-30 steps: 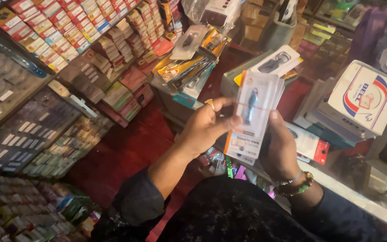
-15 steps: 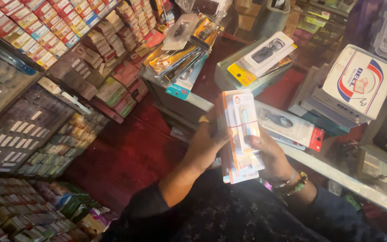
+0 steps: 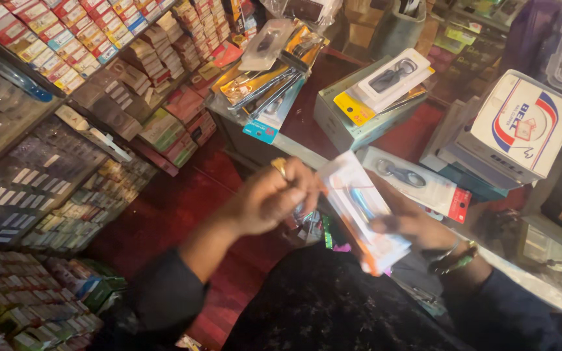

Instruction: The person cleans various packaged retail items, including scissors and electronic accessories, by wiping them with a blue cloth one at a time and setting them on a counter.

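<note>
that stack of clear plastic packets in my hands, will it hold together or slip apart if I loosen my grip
The stack of packets looks glossy, so layers would probably slide apart. It seems thin and light, likely flexing somewhat. The right hand grips underneath while the left hand pinches the upper edge.

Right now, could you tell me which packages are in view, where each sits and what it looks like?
Held pack: between left hand and right hand, clear, orange-edged.
White box: far right, red and blue print.
Clip pack: behind the hands, white, red end.
Yellow-cornered pack: on a green box, centre.
Small boxes: upper left, stacked rows.
</note>
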